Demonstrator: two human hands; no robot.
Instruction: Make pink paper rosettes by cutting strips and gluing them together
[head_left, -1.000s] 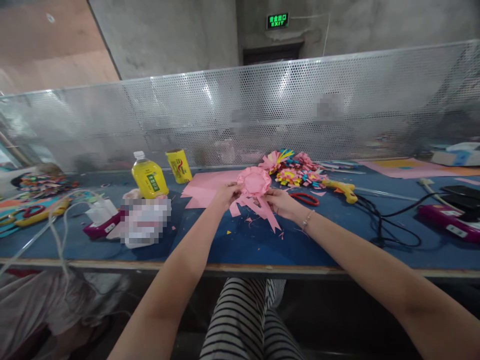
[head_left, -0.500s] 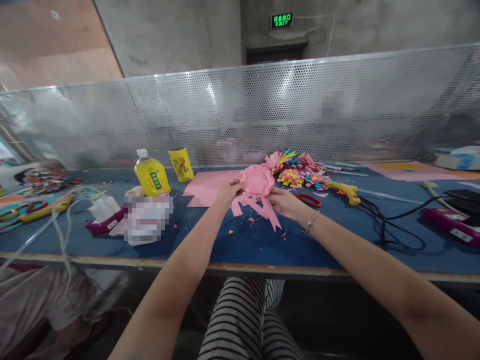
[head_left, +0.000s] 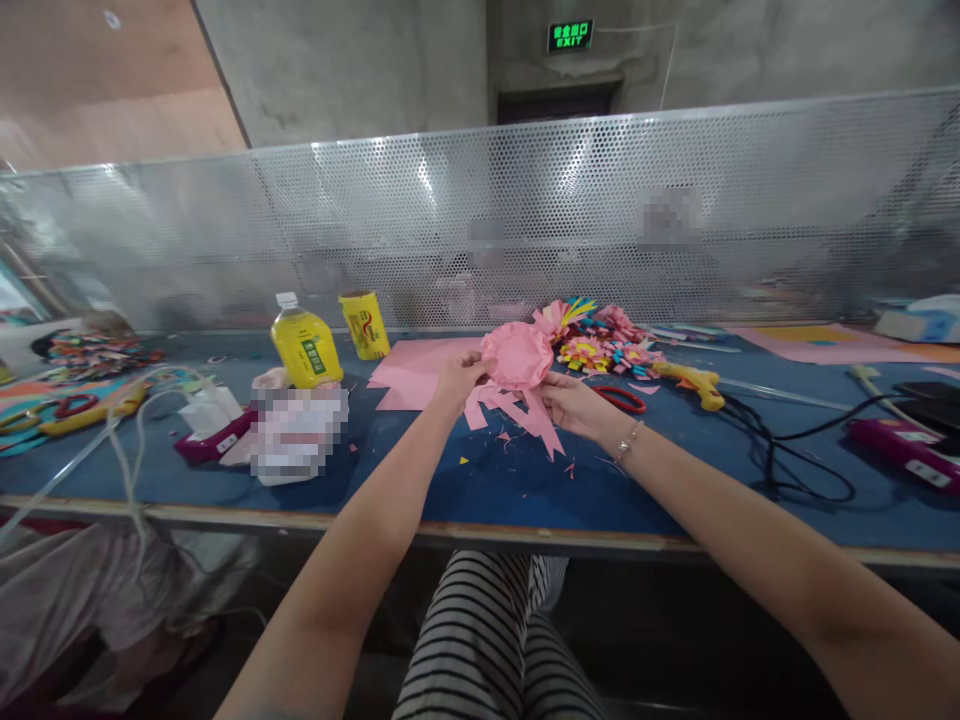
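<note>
A round pink paper rosette (head_left: 517, 355) with a ruffled edge is held up over the blue tabletop. My left hand (head_left: 463, 378) pinches its left edge, and my right hand (head_left: 564, 402) grips its lower right edge. Pink paper strips (head_left: 536, 425) lie below it, partly behind my right hand; whether any are joined to the rosette I cannot tell. Behind my left hand are flat pink paper sheets (head_left: 409, 375). Red-handled scissors (head_left: 621, 399) rest just beyond my right hand, and finished paper flowers (head_left: 589, 340) in pink, yellow and blue are heaped behind.
A yellow bottle (head_left: 306, 345) and a yellow can (head_left: 363, 325) stand at left. Purple power strips (head_left: 214, 437) with cables lie on both sides. At right is a yellow glue gun (head_left: 694, 385). A perforated metal screen (head_left: 420, 230) runs along the back. Another person's leg (head_left: 90, 590) shows lower left.
The rosette has tilted slightly between my hands, so its ruffled rim looks different. Both hands keep their grip. The whole view has shifted a little.
</note>
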